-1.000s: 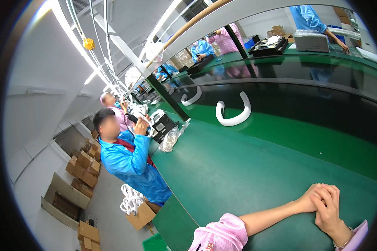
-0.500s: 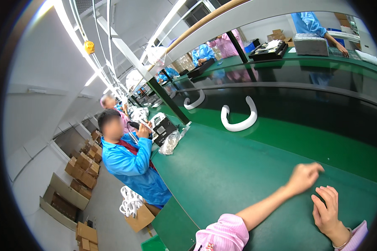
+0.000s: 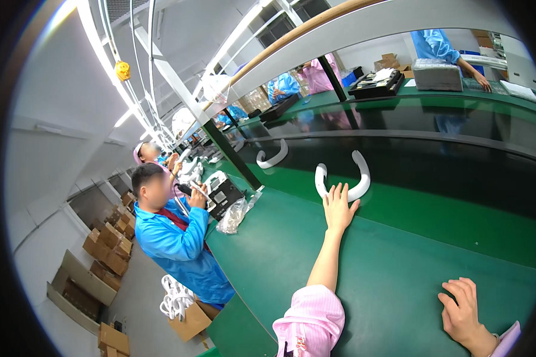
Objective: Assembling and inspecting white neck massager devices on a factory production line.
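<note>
On the green belt in front of me lies a white U-shaped piece (image 3: pixel 361 172), its open end facing away. My left hand (image 3: pixel 339 209) reaches to its near curve with the fingers spread; the fingertips overlap the curve, and I cannot tell whether they touch it. At the lower right, my right hand (image 3: pixel 462 309) rests over the green tabletop (image 3: pixel 393 285), fingers loosely bent and apart, holding nothing. Farther left on the belt sits a second white curved piece (image 3: pixel 274 157).
At the left, a person in blue (image 3: pixel 175 238) holds a white part beside a black-and-white device (image 3: pixel 223 193) and a clear plastic bag (image 3: pixel 232 217). A carton (image 3: pixel 190 321) of white curved pieces stands below. A dark green post (image 3: pixel 232 156) rises at the table edge.
My left hand has swung left and forward from near my right hand to the nearer white U-shaped piece, and its fingers have spread. My right hand has barely moved.
</note>
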The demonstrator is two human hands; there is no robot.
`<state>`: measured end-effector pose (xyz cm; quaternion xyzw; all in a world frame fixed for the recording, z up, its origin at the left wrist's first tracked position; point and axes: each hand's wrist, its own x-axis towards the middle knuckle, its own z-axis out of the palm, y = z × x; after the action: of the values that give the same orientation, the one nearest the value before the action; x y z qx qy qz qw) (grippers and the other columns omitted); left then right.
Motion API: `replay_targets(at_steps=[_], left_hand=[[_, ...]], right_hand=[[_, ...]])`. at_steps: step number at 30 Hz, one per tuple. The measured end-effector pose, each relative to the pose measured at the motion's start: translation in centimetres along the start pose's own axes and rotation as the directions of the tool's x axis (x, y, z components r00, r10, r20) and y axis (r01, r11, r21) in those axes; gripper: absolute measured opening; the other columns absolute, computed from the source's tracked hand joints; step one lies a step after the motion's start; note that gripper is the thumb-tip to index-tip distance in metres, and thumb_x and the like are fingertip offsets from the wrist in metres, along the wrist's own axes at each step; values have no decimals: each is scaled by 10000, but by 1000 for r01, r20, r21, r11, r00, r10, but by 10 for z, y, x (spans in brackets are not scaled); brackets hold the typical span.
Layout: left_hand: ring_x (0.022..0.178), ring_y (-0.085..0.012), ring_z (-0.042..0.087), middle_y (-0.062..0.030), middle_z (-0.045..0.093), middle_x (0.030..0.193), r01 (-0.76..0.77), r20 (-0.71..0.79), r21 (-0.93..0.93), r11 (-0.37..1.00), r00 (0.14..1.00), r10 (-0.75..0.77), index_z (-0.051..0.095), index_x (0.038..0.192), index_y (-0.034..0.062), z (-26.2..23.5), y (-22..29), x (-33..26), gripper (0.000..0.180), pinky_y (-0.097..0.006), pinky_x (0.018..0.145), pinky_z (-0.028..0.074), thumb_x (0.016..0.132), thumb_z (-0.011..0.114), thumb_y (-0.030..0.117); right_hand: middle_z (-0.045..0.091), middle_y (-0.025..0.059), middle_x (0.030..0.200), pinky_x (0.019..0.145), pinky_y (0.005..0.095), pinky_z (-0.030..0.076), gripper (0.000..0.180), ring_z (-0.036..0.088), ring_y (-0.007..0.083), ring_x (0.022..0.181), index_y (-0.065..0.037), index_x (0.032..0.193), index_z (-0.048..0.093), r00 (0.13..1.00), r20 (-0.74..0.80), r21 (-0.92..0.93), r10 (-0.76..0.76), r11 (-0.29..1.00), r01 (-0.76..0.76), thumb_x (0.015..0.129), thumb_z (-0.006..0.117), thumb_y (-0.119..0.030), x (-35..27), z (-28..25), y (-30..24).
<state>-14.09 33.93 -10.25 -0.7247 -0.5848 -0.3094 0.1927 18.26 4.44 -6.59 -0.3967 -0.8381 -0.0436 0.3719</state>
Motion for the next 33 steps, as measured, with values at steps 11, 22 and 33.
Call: replay_targets(at_steps=[11,22,33], left_hand=[[850,-308,552,-120,569,816,-259,-57,-107,960,966,254,543,816,26,-9,7,6,339,-467,959,345,757,694,325],[665,-263,538,-76,534,718,-442,-76,-352,825,892,445,574,829,54,-131,115,-114,324,-359,623,433,706,738,306],[837,-258,564,-66,608,832,-353,123,-439,826,887,445,613,983,55,-175,127,-155,311,-446,951,335,753,721,234]], right_hand=[[526,195,1038,881,529,395,353,506,364,980,34,920,560,997,24,-1,67,998,-67,572,557,90,0,9,5],[506,200,1116,934,480,367,468,481,373,1046,48,1070,527,991,-56,-111,125,985,-131,605,566,82,-1,5,-1],[539,204,1141,953,426,405,358,511,349,1083,51,1056,549,976,42,-160,216,965,-207,705,592,-5,-39,5,-24]])
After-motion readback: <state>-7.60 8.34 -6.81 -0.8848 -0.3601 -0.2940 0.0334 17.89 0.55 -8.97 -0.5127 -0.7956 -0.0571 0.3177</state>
